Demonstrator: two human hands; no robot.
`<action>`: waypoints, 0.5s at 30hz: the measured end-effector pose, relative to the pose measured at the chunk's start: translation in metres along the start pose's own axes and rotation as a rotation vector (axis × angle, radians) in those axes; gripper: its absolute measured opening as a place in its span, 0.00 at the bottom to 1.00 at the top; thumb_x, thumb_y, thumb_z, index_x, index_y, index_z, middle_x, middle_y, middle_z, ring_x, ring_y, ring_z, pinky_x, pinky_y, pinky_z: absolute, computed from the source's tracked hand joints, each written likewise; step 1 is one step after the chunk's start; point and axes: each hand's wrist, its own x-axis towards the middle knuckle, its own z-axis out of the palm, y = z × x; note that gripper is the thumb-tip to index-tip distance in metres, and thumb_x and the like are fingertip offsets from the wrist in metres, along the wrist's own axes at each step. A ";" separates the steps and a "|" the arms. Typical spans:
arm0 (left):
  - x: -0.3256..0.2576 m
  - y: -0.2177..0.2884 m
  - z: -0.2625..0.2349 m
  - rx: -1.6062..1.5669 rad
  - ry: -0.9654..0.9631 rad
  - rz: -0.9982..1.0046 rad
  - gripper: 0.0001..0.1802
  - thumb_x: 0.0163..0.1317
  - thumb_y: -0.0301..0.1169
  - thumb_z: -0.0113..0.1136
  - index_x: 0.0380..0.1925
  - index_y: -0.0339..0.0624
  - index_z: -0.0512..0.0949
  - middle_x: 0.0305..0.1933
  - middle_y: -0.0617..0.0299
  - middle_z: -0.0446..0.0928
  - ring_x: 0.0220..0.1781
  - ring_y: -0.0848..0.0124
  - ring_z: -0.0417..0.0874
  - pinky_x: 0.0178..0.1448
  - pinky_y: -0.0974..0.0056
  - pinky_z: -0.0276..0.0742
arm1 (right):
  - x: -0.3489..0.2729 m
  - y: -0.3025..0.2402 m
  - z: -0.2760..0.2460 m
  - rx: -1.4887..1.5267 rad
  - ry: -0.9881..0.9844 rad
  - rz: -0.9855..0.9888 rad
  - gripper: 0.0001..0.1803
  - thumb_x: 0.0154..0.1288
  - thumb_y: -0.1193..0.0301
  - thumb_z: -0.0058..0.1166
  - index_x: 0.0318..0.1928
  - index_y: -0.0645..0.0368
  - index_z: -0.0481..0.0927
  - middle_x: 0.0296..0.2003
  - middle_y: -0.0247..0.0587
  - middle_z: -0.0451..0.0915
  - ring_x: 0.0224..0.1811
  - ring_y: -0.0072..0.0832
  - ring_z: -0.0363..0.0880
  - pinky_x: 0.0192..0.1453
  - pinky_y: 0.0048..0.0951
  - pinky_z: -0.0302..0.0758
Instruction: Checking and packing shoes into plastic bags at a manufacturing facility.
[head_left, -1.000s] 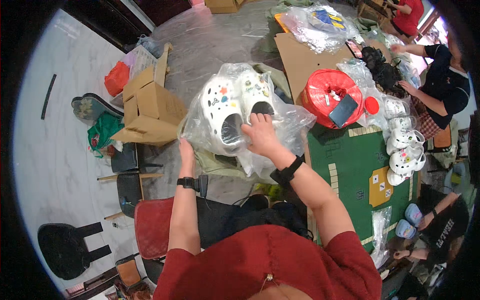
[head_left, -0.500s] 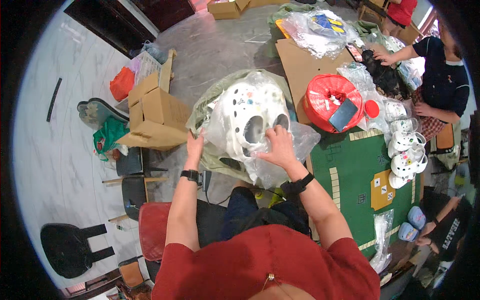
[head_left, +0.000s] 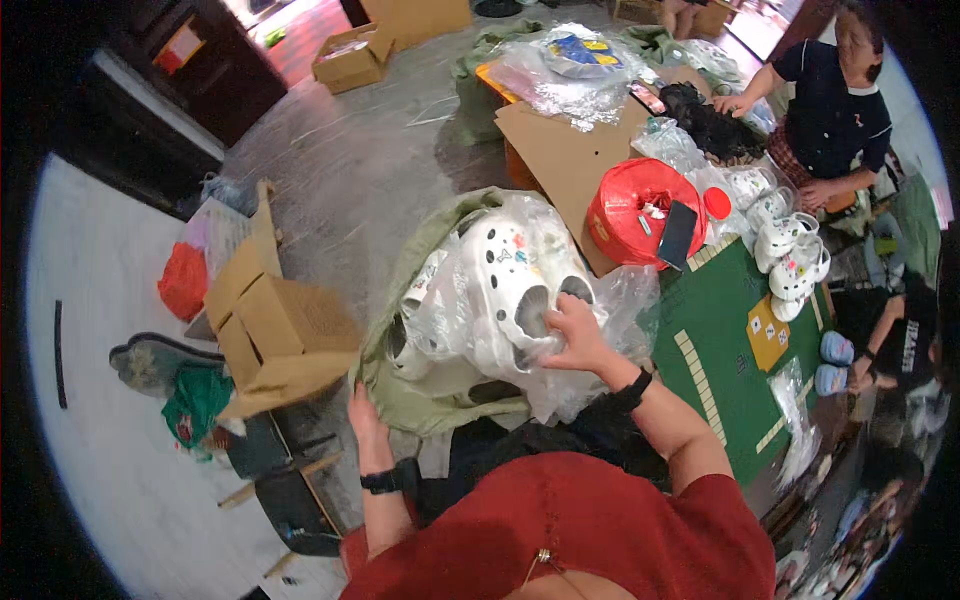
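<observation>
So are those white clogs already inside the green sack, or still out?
Partly in. The bagged white clogs sit in the mouth of the green sack, tops still showing; the left hand holds its rim, the right hand presses them.

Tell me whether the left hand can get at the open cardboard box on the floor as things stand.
Probably yes. The left hand grips the edge of the green sack low on its left side, and the cardboard box sits just beyond it with nothing between them. The hand would likely have to let go of the sack first.
</observation>
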 end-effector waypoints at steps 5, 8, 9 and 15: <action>0.034 0.056 -0.050 0.031 -0.063 -0.048 0.18 0.66 0.30 0.48 0.52 0.33 0.72 0.51 0.53 0.76 0.49 0.62 0.79 0.49 0.61 0.76 | 0.020 -0.040 0.037 -0.070 0.119 0.047 0.31 0.31 0.43 0.64 0.25 0.56 0.70 0.31 0.46 0.62 0.35 0.45 0.63 0.39 0.39 0.57; 0.047 0.098 -0.073 0.069 -0.080 -0.014 0.19 0.65 0.29 0.48 0.54 0.32 0.72 0.51 0.53 0.76 0.49 0.64 0.79 0.49 0.61 0.76 | 0.041 -0.080 0.056 -0.116 0.100 0.088 0.30 0.31 0.45 0.65 0.24 0.55 0.70 0.31 0.45 0.62 0.35 0.45 0.63 0.38 0.38 0.57; 0.051 0.110 -0.088 0.097 -0.088 0.009 0.19 0.65 0.28 0.47 0.55 0.32 0.71 0.51 0.53 0.76 0.48 0.65 0.80 0.49 0.62 0.77 | 0.048 -0.098 0.062 -0.122 0.086 0.088 0.28 0.32 0.46 0.67 0.24 0.55 0.71 0.32 0.45 0.63 0.36 0.45 0.63 0.39 0.39 0.58; 0.073 0.178 -0.134 0.163 -0.076 0.032 0.19 0.65 0.29 0.46 0.54 0.33 0.72 0.48 0.54 0.78 0.45 0.65 0.81 0.46 0.63 0.78 | 0.081 -0.200 0.166 0.023 -0.030 -0.024 0.26 0.38 0.49 0.66 0.28 0.56 0.74 0.36 0.51 0.68 0.43 0.48 0.68 0.46 0.44 0.63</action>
